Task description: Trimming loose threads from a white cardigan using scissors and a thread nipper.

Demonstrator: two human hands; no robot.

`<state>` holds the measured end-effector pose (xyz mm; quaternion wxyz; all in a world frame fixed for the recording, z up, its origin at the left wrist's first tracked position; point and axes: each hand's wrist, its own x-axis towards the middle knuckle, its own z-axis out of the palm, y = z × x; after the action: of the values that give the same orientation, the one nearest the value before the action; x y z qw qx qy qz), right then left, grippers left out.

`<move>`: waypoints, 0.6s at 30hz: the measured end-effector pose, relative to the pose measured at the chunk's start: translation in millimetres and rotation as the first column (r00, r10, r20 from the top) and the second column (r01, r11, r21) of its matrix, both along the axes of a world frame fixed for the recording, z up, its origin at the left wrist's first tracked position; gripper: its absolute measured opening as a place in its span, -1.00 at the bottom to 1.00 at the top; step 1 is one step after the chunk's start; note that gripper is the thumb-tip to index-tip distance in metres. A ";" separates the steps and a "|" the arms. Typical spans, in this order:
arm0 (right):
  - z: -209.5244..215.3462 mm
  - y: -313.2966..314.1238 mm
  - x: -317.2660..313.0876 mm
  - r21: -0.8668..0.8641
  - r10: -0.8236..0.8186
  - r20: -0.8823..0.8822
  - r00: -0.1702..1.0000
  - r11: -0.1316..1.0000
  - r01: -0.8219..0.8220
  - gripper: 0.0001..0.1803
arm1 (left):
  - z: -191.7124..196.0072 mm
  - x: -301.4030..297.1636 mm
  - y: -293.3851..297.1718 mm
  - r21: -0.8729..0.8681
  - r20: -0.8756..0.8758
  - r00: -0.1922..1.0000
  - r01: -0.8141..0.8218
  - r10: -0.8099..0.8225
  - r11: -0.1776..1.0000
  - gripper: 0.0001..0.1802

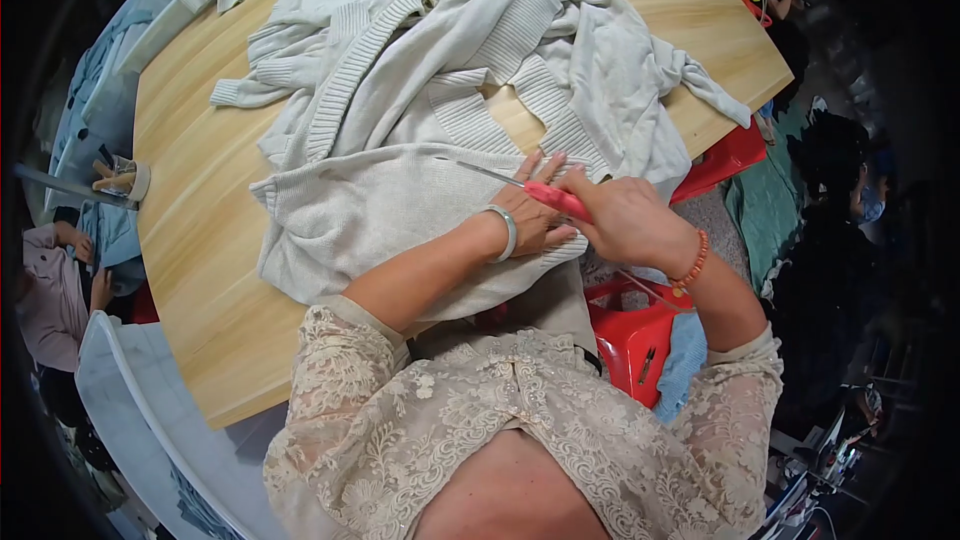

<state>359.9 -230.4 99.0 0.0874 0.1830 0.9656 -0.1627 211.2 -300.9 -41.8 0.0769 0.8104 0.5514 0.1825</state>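
A pile of cream knitted sweaters (440,70) lies across a round wooden table (200,240). The nearest sweater (380,210) is spread flat at the table's front edge. My left hand (530,215), with a pale green bangle on the wrist, presses flat on that sweater. My right hand (625,220), wearing an orange bead bracelet, grips scissors (545,195) with pink handles. Their metal blades point left over the sweater, just above my left hand's fingers.
A red plastic stool (640,335) stands below my right arm, another red stool (720,160) sits beyond the table edge. A small cup (125,178) is at the table's left. A seated person (55,290) is at far left, others at the right.
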 end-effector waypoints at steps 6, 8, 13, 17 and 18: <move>2.1 9.9 -19.9 0.114 0.049 -0.070 0.996 0.993 -0.040 -0.61 | 15.8 -12.8 16.7 -0.022 -0.053 0.999 -0.012 0.011 1.000 -0.24; 7.5 14.1 -20.7 0.103 0.019 -0.068 0.997 0.995 -0.011 -0.60 | 25.4 -21.5 21.1 -0.009 -0.051 0.999 0.012 -0.012 1.000 -0.31; 20.8 -6.6 35.4 0.065 -0.092 0.048 0.995 0.994 0.089 -0.61 | 3.1 -1.2 -9.4 0.014 0.014 1.000 -0.016 0.016 1.000 -0.31; 47.2 -23.6 118.4 0.137 -0.325 0.110 0.939 0.941 0.309 -0.62 | 8.6 15.1 -10.3 -0.029 0.011 1.000 0.027 -0.026 0.999 -0.27; 46.0 -35.0 140.6 0.133 -0.361 0.136 0.923 0.930 0.344 -0.61 | -1.9 23.0 -14.9 0.020 0.043 0.998 0.046 -0.047 0.999 -0.25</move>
<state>500.5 -265.4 145.0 0.1229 0.3704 0.9142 -0.1092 234.2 -315.9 -43.6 0.0855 0.8196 0.5287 0.2035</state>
